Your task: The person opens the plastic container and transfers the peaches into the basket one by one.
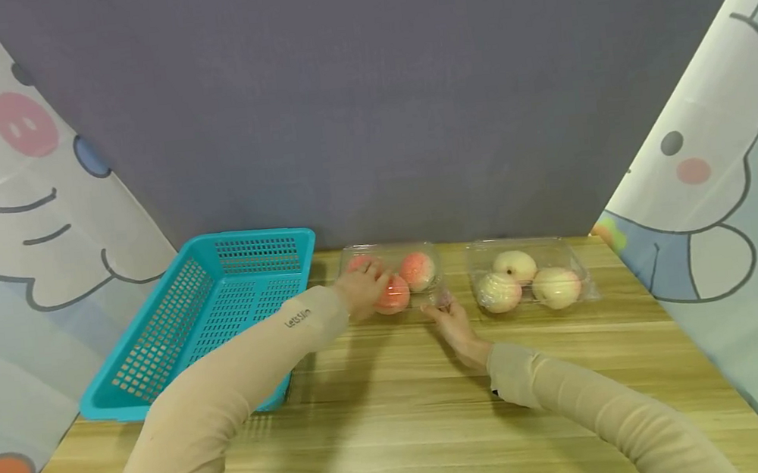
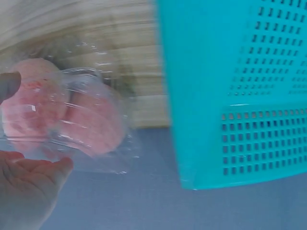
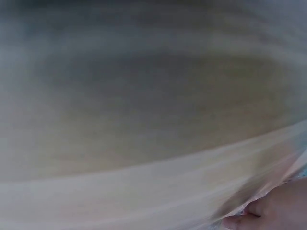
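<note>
A clear plastic box (image 1: 387, 252) of three pink-red peaches (image 1: 417, 271) sits at the back of the table, just right of the basket. My left hand (image 1: 362, 290) lies over its left part, and the left wrist view has the thumb and the extended fingers (image 2: 36, 179) spread apart across the plastic. At the box's front right corner, my right hand (image 1: 455, 327) pinches the plastic edge between thumb and fingers. In the blurred right wrist view, that hand (image 3: 276, 211) shows only at the lower right, against a bit of clear plastic.
A turquoise perforated basket (image 1: 247, 286) stands to the left. Farther right is a second clear plastic box (image 1: 551, 249) with three pale yellowish peaches (image 1: 557, 288). The wooden table (image 1: 398, 433) ends at a grey back panel (image 1: 367, 116); cartoon-printed sheets flank both sides.
</note>
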Tool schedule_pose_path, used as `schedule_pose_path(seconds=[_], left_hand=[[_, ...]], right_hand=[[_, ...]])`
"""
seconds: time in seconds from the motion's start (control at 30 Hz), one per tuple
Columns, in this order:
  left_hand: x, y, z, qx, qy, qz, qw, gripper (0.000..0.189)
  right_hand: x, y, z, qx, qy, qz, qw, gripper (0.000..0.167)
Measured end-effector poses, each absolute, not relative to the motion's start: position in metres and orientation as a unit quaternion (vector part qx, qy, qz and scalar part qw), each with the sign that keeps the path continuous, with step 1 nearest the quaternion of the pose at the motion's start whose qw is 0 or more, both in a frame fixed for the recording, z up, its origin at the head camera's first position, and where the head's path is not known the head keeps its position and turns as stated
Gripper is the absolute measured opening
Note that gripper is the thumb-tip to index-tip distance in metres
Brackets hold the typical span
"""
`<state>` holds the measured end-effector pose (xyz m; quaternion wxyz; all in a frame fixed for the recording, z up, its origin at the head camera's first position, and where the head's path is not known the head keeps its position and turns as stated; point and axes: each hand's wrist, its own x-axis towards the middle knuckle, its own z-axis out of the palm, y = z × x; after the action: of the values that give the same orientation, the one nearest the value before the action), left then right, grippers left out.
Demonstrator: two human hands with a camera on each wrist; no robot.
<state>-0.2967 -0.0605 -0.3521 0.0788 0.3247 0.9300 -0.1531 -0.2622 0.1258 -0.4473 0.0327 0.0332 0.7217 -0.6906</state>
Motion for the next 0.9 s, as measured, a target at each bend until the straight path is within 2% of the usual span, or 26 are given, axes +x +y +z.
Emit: schedule_pose_path(seconds=[0.17, 0.37, 0.63, 0.9], left_hand=[[-0.299, -0.073, -0.351, 0.350, 0.918, -0.171, 0.072, 0.072], [-0.300, -0.078, -0.353, 0.368, 0.909, -0.187, 0.057, 0.066], [-0.297, -0.075, -0.358, 0.351, 0.912, -0.203, 0.056, 0.064], [-0.291, -0.073, -0.359, 0.347, 0.914, -0.201, 0.065, 0.062]], right_hand=[[-0.262, 0.127, -0.450, 0.030, 0.724, -0.689, 0.029, 0.075], [-0.260, 0.128, -0.451, 0.009, 0.727, -0.687, 0.008, 0.082], [-0.263, 0.128, -0.444, 0.036, 0.728, -0.684, 0.037, 0.073], [-0.263, 0.127, -0.445, 0.049, 0.727, -0.684, 0.036, 0.060]])
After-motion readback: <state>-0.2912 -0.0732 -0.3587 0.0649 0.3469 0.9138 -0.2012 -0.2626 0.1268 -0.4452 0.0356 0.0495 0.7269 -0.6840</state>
